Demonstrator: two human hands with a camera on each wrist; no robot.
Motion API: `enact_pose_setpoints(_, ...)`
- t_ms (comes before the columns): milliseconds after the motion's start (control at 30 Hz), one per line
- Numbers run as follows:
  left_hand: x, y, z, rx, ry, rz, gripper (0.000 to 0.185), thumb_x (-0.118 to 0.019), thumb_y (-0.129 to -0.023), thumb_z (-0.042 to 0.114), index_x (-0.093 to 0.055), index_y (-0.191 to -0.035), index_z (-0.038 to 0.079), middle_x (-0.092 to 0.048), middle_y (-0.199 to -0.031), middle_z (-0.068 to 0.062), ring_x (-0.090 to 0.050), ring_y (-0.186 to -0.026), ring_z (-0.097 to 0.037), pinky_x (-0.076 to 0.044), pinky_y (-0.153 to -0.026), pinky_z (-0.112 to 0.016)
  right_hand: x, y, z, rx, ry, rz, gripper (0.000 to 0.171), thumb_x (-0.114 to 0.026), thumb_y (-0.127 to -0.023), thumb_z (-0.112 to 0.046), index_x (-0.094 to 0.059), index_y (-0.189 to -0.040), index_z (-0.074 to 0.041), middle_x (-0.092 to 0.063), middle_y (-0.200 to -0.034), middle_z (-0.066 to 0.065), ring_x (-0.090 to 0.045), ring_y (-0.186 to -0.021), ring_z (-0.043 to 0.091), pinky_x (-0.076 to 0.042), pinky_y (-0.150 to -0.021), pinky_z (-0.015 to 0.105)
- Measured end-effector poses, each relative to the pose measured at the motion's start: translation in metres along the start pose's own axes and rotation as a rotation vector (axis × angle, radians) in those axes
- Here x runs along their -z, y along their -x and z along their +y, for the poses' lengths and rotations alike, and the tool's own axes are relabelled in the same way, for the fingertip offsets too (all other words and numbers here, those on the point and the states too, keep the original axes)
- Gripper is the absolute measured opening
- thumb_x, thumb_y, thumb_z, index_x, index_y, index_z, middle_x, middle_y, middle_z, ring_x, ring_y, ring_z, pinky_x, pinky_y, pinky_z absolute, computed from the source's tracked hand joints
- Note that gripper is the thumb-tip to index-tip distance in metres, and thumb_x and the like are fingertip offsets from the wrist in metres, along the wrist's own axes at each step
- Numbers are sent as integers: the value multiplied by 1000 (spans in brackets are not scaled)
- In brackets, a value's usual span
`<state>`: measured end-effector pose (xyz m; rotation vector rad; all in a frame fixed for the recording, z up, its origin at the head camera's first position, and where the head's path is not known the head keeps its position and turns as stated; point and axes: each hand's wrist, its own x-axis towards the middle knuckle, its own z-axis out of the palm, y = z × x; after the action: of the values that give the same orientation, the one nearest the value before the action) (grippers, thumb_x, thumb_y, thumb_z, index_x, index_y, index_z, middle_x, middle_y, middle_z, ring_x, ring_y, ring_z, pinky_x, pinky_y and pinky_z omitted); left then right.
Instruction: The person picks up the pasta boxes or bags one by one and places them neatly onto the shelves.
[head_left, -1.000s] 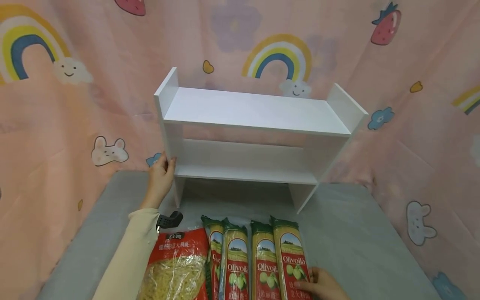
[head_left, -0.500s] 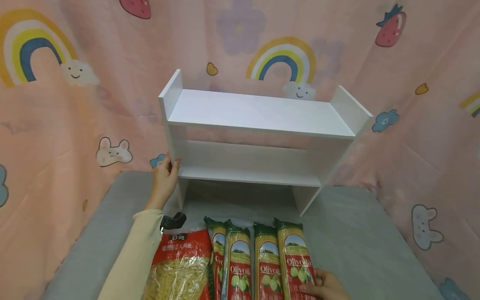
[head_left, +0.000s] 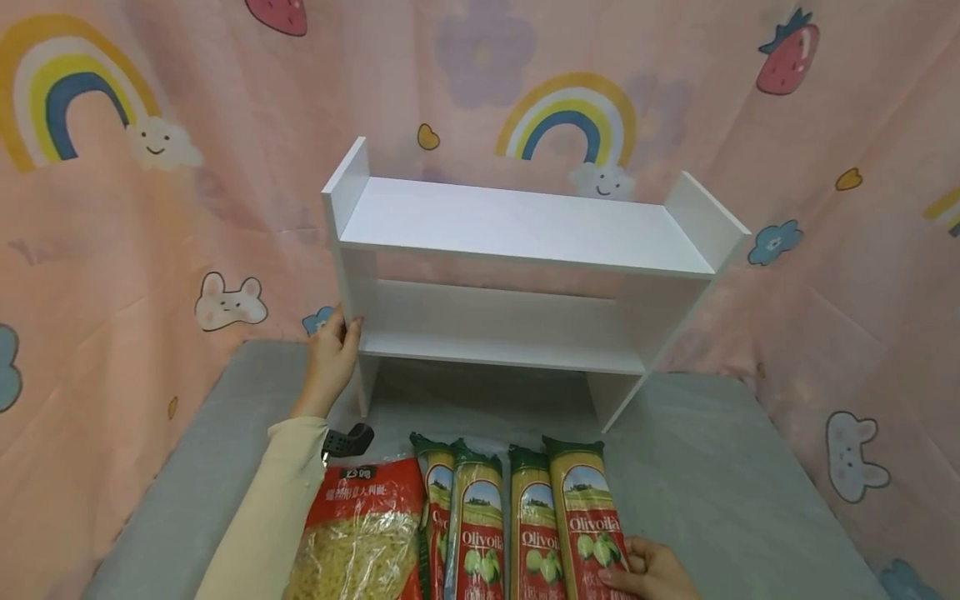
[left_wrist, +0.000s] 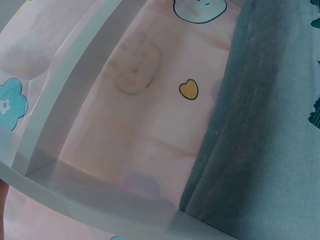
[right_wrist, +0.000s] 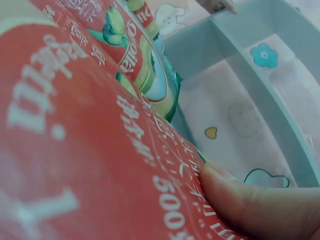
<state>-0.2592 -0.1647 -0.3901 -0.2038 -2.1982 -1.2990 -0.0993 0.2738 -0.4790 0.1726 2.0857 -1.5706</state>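
A white two-tier shelf (head_left: 517,225) stands at the back of the grey table (head_left: 712,483). My left hand (head_left: 333,350) grips its left side panel, thumb on the front edge. Several long Olivoila spaghetti packets (head_left: 480,533) lie side by side in front of the shelf. My right hand (head_left: 652,571) holds the lower right edge of the rightmost packet (head_left: 588,517), thumb on top. In the right wrist view the thumb (right_wrist: 250,205) presses on the red wrapper (right_wrist: 75,150), with the shelf (right_wrist: 225,40) beyond. The left wrist view shows a shelf board (left_wrist: 75,100) close up.
A red bag of short pasta (head_left: 363,533) lies left of the spaghetti, partly under my left sleeve (head_left: 262,517). A black wrist camera mount (head_left: 347,439) sits by the sleeve. Pink patterned cloth (head_left: 112,250) hangs behind and on both sides. Bare grey surface lies right of the packets.
Both hands keep their holds. The view has shifted slightly, so everything sits a little lower and further right in the frame.
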Motion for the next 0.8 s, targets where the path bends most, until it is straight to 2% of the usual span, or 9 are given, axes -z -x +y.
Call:
enact_pose_setpoints(167,1,0,0,-5,-3,6,26,-49,-98,9,-56,-119,-7,-61,-87,-23,-51,-68,-25,-40,-58,-34,-4,2,-7,-1,5,-3,48,-73,-84,-26,-28,-71,-13,-21,-56,-5,-23,-47,10,-32,-51,25)
enact_pose_setpoints(200,1,0,-1,-2,-7,5,26,-49,-99,9,-56,-118,-7,-60,-82,-22,-49,-65,-24,-39,-56,-32,-4,2,-8,1,-16,-12,42,-73,-84,-25,-35,-73,-11,-29,-56,-6,-29,-47,9,-36,-52,25)
enact_pose_setpoints(267,1,0,-1,3,-7,2,27,-49,-99,9,-56,-120,-7,-58,-79,-21,-47,-62,-23,-38,-54,-30,-6,3,-11,-3,-32,-17,37,-73,-83,-25,-40,-76,-10,-31,-55,-6,-31,-46,8,-38,-52,25)
enact_pose_setpoints(333,0,0,-1,11,-1,-9,28,-48,-99,10,-55,-121,-6,-56,-75,-19,-43,-60,-22,-35,-53,-28,-7,3,-13,-8,-57,-27,30,-74,-83,-24,-51,-86,-5,-42,-57,-6,-41,-47,9,-44,-54,26)
enact_pose_setpoints(400,0,1,0,19,11,-18,30,-48,-99,10,-54,-124,-6,-58,-78,-19,-44,-61,-20,-36,-53,-27,-8,3,-14,-7,-77,-38,35,-74,-83,-23,-57,-101,1,-58,-66,-2,-52,-53,11,-49,-60,29)
enact_pose_setpoints(433,0,1,1,21,17,-19,30,-48,-99,10,-54,-124,-6,-58,-78,-19,-44,-62,-20,-36,-53,-27,-8,3,-15,0,-71,-38,37,-74,-83,-23,-57,-102,4,-59,-67,0,-53,-54,11,-50,-61,29)
enact_pose_setpoints(533,0,0,1,21,29,-13,28,-49,-99,9,-55,-121,-7,-56,-74,-18,-42,-60,-20,-36,-53,-26,-10,3,-17,38,-118,-59,50,-72,-84,-17,-52,-118,14,-70,-91,13,-66,-76,19,-54,-74,36)
enact_pose_setpoints(667,1,0,0,19,23,-2,27,-49,-98,8,-56,-118,-8,-54,-72,-17,-41,-59,-17,-35,-52,-23,-12,5,-23,70,-167,-55,51,-71,-84,-9,-46,-118,19,-68,-96,18,-67,-85,25,-54,-76,40)
enact_pose_setpoints(800,2,-1,0,30,-3,-15,22,-49,-99,10,-58,-110,-7,-51,-69,-14,-39,-56,-13,-33,-51,-23,-12,9,-32,59,-193,-43,44,-69,-84,-6,-47,-115,17,-69,-95,15,-67,-84,25,-54,-75,40)
